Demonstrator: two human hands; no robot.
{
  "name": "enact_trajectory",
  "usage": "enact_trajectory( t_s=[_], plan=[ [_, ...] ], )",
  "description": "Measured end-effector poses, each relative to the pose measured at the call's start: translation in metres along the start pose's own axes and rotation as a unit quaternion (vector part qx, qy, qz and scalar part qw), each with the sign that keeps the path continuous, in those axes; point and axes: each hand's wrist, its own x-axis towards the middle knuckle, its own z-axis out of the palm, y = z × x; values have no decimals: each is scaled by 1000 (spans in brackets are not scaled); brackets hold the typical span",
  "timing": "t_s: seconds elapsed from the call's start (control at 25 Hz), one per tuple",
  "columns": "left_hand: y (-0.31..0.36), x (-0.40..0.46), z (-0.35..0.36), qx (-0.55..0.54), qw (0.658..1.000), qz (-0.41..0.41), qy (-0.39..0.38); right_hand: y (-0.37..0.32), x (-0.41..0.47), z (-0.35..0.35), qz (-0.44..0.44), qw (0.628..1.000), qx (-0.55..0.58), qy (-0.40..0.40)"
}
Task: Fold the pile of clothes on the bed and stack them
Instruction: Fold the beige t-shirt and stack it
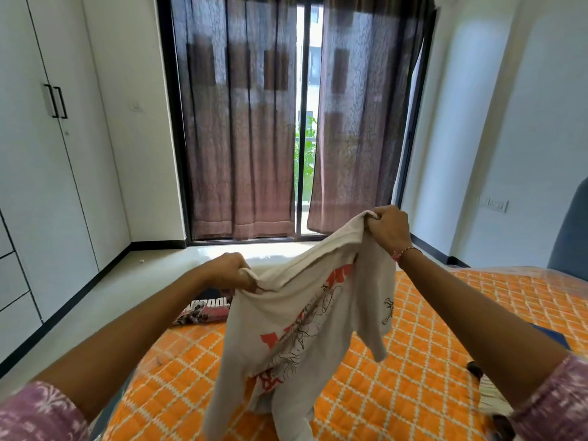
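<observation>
The white printed T-shirt (296, 329) hangs in the air over the orange quilted bed (429, 345), held up by both hands. The left hand (230, 270) clenches one top edge low and near; the right hand (388, 229) clenches the other higher and farther off, so the top edge slants up to the right. The shirt's long axis drops downward, its hem reaching the bed. A folded dark garment (206, 310) lies at the bed's far left edge, nearer the left hand.
</observation>
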Motion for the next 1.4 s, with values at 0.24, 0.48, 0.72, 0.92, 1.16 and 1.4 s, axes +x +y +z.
enact_trajectory(
  t_s=[0.24,0.48,0.72,0.92,1.16,1.4],
  plan=[
    [8,-8,20,398,912,-83,61,29,-5,6,-55,966,-210,-142],
    [24,22,-6,-494,837,-125,197,11,-5,13,192,959,127,-165],
    [43,38,-37,-489,802,47,340,-32,18,-2,148,926,347,-4],
    [29,39,-44,31,910,138,390,-29,41,-11,-89,993,-50,-57],
    [15,38,-35,107,931,91,338,-5,33,-25,-99,990,-100,-28],
    [10,43,-14,138,934,88,318,13,12,-10,-73,959,-275,-13]
  ],
)
